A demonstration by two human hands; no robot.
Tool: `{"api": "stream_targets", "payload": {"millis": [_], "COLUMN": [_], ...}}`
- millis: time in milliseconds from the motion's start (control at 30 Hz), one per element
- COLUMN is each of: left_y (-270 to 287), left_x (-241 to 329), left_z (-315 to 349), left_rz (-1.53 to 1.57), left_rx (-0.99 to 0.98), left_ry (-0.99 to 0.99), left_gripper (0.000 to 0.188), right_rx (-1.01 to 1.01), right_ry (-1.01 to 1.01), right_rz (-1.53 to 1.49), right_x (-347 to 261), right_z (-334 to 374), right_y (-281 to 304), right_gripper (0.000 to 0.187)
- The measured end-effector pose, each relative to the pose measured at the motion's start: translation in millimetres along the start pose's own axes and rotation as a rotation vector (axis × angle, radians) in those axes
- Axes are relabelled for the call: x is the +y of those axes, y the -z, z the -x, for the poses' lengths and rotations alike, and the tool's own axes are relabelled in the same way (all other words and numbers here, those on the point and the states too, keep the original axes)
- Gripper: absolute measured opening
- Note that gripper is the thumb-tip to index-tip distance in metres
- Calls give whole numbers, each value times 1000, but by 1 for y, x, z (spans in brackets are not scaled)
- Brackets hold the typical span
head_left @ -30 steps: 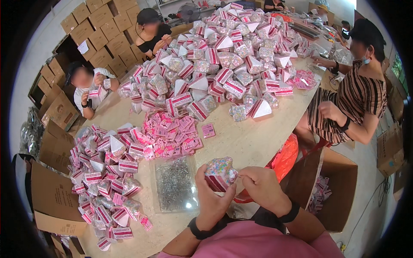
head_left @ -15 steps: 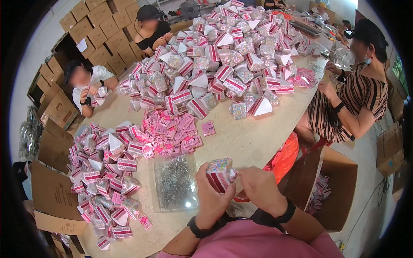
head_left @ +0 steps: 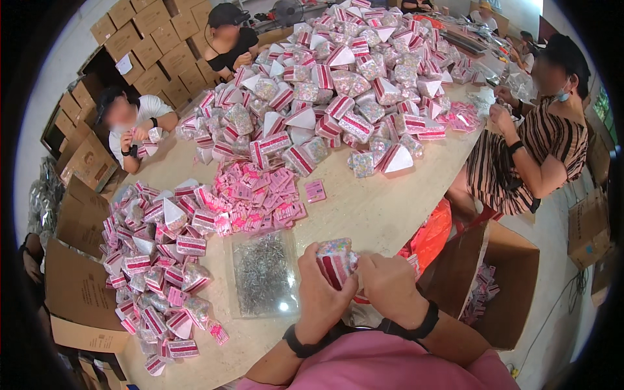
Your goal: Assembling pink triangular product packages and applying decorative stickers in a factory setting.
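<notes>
A cake-slice-shaped item (head_left: 336, 264), white and pink with dark red layers and a speckled pastel top, sits in my left hand (head_left: 316, 296). The fingers and thumb of that hand wrap round it. Against the slice's right end, my right hand (head_left: 394, 289) is closed, its fingertips curled in; anything pinched there is hidden. Just left of my hands, a clear shallow tray (head_left: 263, 276) holds many thin silvery metal pieces. Beyond it spreads a pile of pink printed cards (head_left: 260, 195), and a single pink card (head_left: 315, 191) lies apart.
A large heap of similar slices (head_left: 305, 97) covers the far table (head_left: 364, 208); a smaller heap (head_left: 159, 273) lies left. Cardboard boxes (head_left: 84, 292) stand at the left edge. An open carton (head_left: 513, 286) and a red bag (head_left: 429, 237) are right. Several people sit around the table.
My right hand has turned slightly, bringing its knuckles nearer the slice. The slice has tilted a little in my left hand. The person at right has shifted their hands.
</notes>
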State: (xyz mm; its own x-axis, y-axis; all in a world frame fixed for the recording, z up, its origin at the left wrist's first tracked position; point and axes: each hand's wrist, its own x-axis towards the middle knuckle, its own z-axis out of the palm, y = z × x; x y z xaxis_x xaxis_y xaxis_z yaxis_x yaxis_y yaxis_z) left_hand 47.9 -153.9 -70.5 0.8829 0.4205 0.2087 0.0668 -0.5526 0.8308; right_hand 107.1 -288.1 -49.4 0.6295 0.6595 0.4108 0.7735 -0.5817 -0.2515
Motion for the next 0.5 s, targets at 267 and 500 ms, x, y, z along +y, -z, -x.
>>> {"api": "stream_targets", "payload": {"millis": [267, 500], "left_y": [3, -7], "left_x": [8, -13], "left_z": [-2, -1], "left_rz": [-74, 158], "left_rx": [-40, -21], "left_ry": [37, 103], "left_gripper": [80, 75], "right_rx": [18, -11], "right_ry": [-169, -238], "right_rz": [-326, -415], "right_x": [11, 9], "right_z": [1, 2], "right_y": [-15, -17], "right_gripper": [8, 10]}}
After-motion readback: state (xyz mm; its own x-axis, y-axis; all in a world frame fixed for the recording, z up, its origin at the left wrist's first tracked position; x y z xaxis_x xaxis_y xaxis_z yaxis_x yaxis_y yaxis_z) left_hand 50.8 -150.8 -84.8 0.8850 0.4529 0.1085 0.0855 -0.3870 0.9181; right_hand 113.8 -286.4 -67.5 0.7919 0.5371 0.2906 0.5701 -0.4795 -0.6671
